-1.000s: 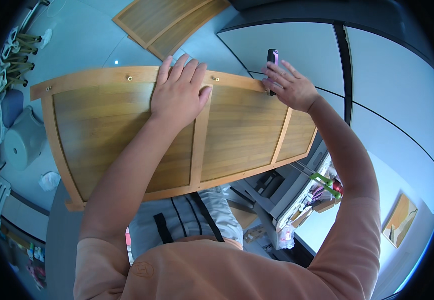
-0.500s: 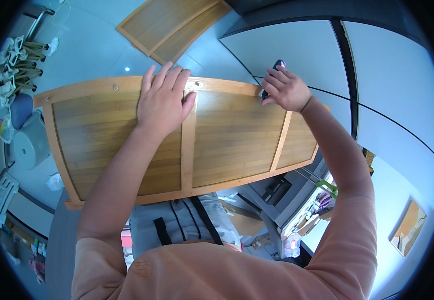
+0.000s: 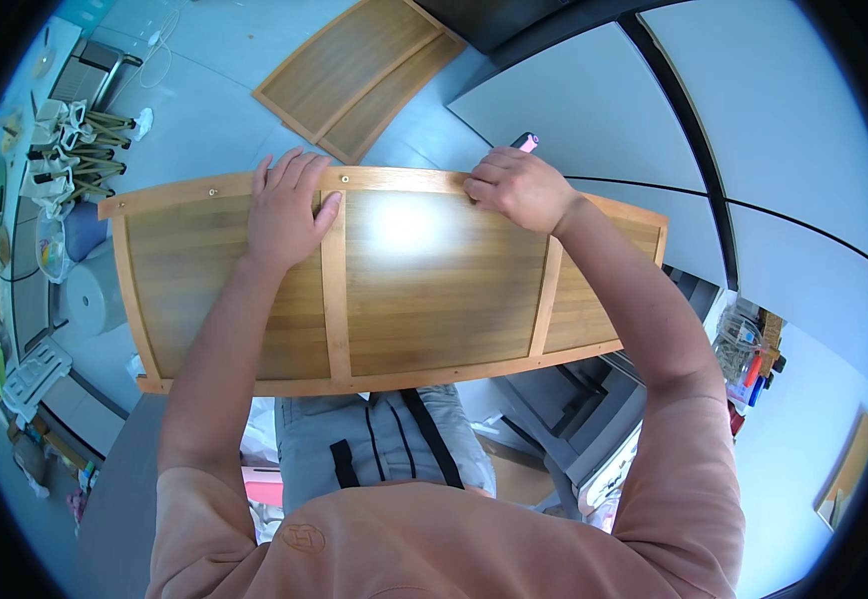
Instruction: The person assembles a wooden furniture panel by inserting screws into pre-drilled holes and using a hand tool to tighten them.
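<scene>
Pale wood frames the panel (image 3: pixel 434 290) that spans the space before me, small metal fittings (image 3: pixel 345 180) set along its top rail (image 3: pixel 404 179). My left hand (image 3: pixel 291 212) lies spread over that rail, unclenched; my right hand (image 3: pixel 521 190) is curled around a pink-and-dark tool (image 3: pixel 527 142). I'd call this working that edge; next calls for a firm left palm, tool held steady.

A home's room: pale floor tiles (image 3: pixel 216 105), white panel doors (image 3: pixel 779 110), a plastic stool (image 3: pixel 95 298) and, near the rim, probably a wall picture (image 3: pixel 849 473).
</scene>
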The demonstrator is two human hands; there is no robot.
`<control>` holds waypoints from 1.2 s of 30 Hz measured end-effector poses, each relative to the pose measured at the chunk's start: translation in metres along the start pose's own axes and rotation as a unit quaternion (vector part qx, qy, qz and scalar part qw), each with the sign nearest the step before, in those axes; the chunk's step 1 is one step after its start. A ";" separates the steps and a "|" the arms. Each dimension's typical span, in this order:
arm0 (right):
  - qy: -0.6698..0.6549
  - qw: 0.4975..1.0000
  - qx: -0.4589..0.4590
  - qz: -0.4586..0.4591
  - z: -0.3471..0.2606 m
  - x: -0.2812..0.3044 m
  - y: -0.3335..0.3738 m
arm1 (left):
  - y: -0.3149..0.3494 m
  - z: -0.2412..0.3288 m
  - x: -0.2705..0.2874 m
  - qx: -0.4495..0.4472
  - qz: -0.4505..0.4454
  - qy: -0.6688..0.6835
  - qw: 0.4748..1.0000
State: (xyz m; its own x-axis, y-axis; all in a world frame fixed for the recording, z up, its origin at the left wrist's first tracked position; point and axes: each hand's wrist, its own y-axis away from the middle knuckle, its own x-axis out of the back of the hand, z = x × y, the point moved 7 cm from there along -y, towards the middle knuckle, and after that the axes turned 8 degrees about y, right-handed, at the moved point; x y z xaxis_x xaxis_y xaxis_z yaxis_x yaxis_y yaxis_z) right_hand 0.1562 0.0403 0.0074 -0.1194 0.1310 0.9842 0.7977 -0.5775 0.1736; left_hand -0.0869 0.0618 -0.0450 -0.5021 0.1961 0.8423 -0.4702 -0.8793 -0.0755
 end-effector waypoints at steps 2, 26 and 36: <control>0.014 1.000 0.022 0.004 0.002 0.000 -0.003 | -0.001 0.000 0.003 0.000 0.003 -0.009 1.000; -0.349 0.857 -0.351 0.145 -0.038 0.014 -0.073 | -0.001 0.006 0.001 -0.009 -0.002 0.021 1.000; -0.226 0.894 -0.369 0.115 -0.047 0.012 -0.082 | 0.019 0.008 -0.004 -0.008 -0.052 0.045 0.998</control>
State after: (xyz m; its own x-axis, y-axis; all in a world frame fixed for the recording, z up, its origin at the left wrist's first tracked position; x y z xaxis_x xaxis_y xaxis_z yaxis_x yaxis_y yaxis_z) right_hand 0.0615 0.0508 0.0067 0.3822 0.1558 0.9109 0.1424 -0.9838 0.1085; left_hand -0.0875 0.0410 -0.0454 -0.5125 0.3239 0.7953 -0.5338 -0.8456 0.0004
